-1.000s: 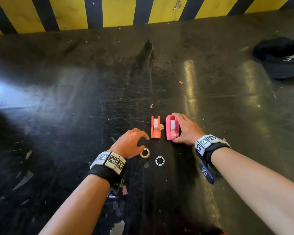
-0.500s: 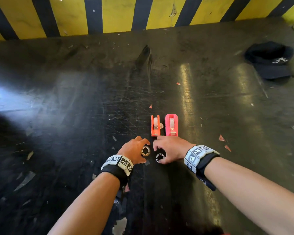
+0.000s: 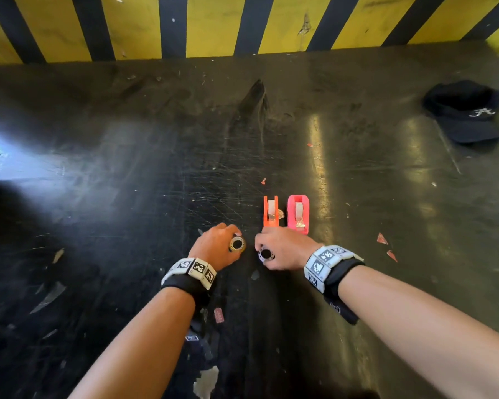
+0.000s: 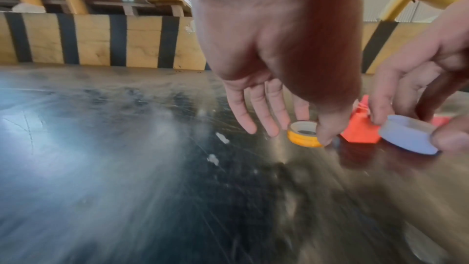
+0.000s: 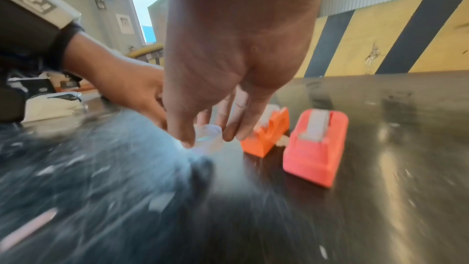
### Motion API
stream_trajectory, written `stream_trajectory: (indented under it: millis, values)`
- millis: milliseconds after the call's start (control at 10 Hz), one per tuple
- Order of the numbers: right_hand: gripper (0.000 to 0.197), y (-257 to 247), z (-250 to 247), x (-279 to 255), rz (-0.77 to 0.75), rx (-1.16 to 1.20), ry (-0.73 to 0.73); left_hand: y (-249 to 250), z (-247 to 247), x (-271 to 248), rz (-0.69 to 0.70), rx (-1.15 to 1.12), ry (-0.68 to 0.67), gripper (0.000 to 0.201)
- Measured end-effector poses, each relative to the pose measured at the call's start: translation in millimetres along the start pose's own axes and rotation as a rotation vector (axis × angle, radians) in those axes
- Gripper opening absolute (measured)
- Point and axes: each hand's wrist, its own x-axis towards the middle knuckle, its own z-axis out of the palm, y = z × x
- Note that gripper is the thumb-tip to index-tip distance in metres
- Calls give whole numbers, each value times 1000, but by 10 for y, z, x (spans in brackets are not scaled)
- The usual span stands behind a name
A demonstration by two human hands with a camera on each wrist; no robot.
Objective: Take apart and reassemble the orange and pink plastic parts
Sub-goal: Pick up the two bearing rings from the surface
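An orange tape dispenser (image 3: 270, 211) and a pink tape dispenser (image 3: 298, 214) stand side by side on the dark scratched table (image 3: 127, 197). Just in front of them, my left hand (image 3: 228, 240) pinches a small yellow tape roll (image 3: 237, 243) between thumb and index finger. My right hand (image 3: 271, 250) pinches a white tape roll (image 3: 266, 254) close beside it. The left wrist view shows the yellow roll (image 4: 303, 133) tilted at the table surface and the white roll (image 4: 408, 138) held to its right. In the right wrist view the white roll (image 5: 208, 136) sits left of the orange dispenser (image 5: 266, 133).
A black cap (image 3: 467, 110) lies at the back right. A yellow and black striped wall (image 3: 213, 24) borders the far edge. Small red scraps (image 3: 382, 239) lie right of my right wrist.
My right hand left the pink dispenser, came back toward me and took hold of the white roll. My left hand closed on the yellow roll.
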Motion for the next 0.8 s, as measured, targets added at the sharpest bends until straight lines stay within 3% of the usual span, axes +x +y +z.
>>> stream_trajectory:
  millis: [100,200,500,800]
  values:
    - [24,-38,-294,244,-1,12,143,-158,-241,131,-18,-34,72,41]
    - [24,-76,-501,536,9,-22,197,-315,-411,297,-42,-47,114,43]
    - [30,8,-422,1216,88,-256,168,-655,-391,737,-87,-68,76,46]
    - [44,89,-295,1254,111,-260,180,-721,-220,813,-111,-116,76,57]
